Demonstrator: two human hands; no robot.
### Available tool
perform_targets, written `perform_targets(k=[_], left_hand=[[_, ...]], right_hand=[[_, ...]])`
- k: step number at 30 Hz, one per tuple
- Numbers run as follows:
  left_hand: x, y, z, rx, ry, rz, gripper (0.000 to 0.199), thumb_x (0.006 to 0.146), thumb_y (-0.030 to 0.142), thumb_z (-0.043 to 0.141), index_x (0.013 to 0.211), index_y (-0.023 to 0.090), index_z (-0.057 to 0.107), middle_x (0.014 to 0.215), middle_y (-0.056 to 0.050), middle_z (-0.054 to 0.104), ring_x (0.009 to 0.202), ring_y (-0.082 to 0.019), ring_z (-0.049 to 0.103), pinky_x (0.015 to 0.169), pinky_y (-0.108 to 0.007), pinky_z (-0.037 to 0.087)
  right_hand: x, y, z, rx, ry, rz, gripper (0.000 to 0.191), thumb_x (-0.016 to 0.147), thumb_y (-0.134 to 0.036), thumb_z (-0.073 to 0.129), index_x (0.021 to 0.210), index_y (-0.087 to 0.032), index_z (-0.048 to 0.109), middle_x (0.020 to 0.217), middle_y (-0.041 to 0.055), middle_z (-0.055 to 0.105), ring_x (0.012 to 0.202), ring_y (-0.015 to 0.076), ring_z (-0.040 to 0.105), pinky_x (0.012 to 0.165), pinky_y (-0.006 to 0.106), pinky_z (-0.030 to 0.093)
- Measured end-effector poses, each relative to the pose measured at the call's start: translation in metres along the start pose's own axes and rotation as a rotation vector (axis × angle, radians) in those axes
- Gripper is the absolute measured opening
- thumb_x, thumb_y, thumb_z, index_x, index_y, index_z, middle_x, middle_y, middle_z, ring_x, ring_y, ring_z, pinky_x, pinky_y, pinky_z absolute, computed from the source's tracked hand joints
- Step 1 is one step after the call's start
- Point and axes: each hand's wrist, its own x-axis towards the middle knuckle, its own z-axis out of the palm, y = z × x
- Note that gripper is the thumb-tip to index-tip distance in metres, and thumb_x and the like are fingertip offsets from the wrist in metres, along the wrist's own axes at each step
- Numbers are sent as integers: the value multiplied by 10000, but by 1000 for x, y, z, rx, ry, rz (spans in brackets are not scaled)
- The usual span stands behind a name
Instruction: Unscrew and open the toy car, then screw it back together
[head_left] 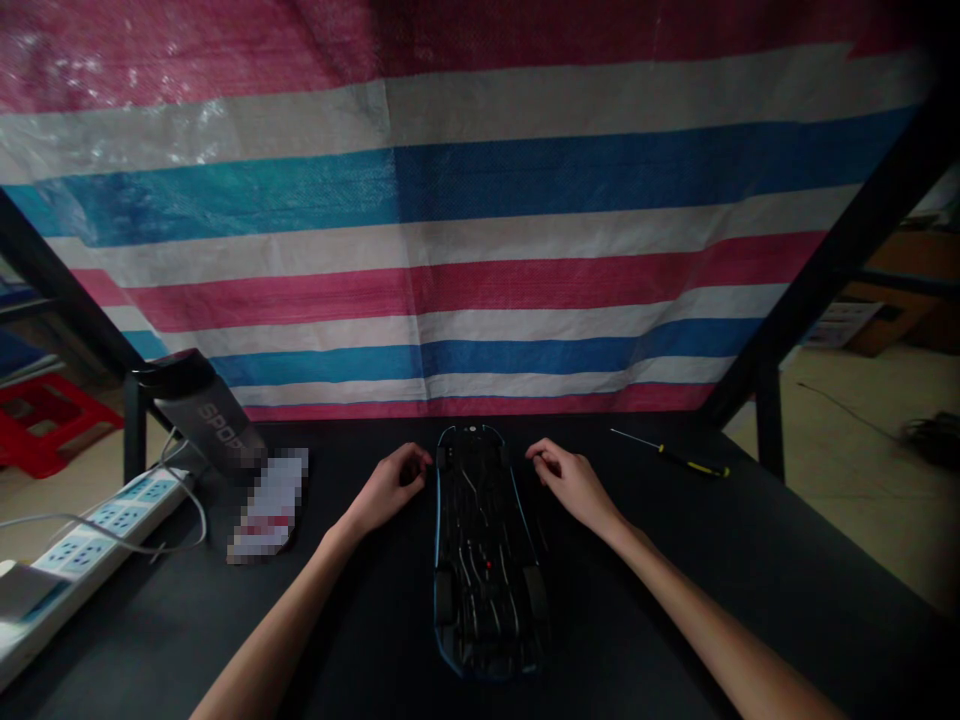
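A model car point(487, 550) lies upside down on the black table, its dark underside facing up and a blue body edge showing along its sides. My left hand point(391, 482) rests on the tabletop just left of the car's far end, fingers loosely curled with a gap between thumb and fingers. On the other side, my right hand point(574, 485) lies a little apart from the car, its fingers loosely bent and nothing held. Farther right, a screwdriver point(682, 460) with a black and yellow handle lies with its thin shaft pointing left.
At the left are a white power strip point(101, 540) with a cable, a grey bottle point(214, 415) marked SPORT, and a pixelated flat item point(270, 510). A striped sheet point(450, 230) hangs behind the table point(637, 630). A red stool point(56, 420) stands on the floor beyond.
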Motion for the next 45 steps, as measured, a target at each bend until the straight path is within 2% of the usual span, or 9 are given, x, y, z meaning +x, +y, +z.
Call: perform_targets(k=[8,12,20,22,27,32,39,42,45], left_hand=[[0,-2,0,13,10,6,189,861,183,575,1044,195,622,861,-1,606,762,-154,550,706,-270,427],[1,-3,1,12,16,0,156,899,245,571,1039,196,618,820,11,593,740,-149,540,693,-262,419],[1,-2,2,-2,-6,-29,209,969,381,532,1040,197,603,779,30,571,723,-142,521,673,-247,402],[1,0,1,-4,-15,-38,227,982,396,506,1048,201,600,756,39,550,700,-139,505,654,-244,392],[0,1,1,0,-24,-56,234,994,395,475,1065,207,596,714,47,531,657,-140,483,615,-242,372],[0,5,0,6,-22,-53,225,1001,366,459,1079,208,600,776,21,594,715,-154,544,680,-257,422],[1,9,3,31,19,-51,193,996,329,465,1097,211,580,848,6,630,755,-162,581,702,-264,440],[1,11,4,44,50,-41,192,994,320,474,1119,215,577,880,-2,633,756,-163,573,704,-270,436],[1,12,5,52,94,-27,202,995,319,478,1135,216,581,957,-23,636,810,-174,577,749,-286,445]], right_hand=[[-1,-2,-1,-17,-10,-6,216,967,-356,444,1009,-257,631,672,-25,617,601,171,596,604,259,414],[-1,-3,-2,-39,-12,-2,227,967,-360,445,1003,-253,643,693,-14,650,612,175,615,604,262,420],[-1,-10,-6,-126,-43,11,254,978,-329,432,1057,-266,665,866,18,744,748,196,690,658,278,426],[-3,-13,-7,-166,-67,20,245,984,-351,444,1076,-281,661,829,6,737,735,199,691,636,275,405],[-9,-25,-8,-267,-119,23,232,975,-432,499,1098,-301,646,638,-32,629,562,173,609,532,269,285],[-15,-30,-4,-315,-129,-11,248,917,-429,602,1120,-292,640,606,-38,567,533,159,551,517,274,246],[-15,-34,-7,-209,-101,-66,190,910,-334,593,1090,-277,622,624,-57,538,529,148,548,528,265,340],[-13,-46,-19,-127,-18,-87,211,937,-334,562,1135,-265,577,640,-59,537,541,147,557,560,267,409],[-13,-61,-33,-47,119,-113,262,974,-356,531,1208,-242,501,734,-27,603,648,159,619,662,277,493]])
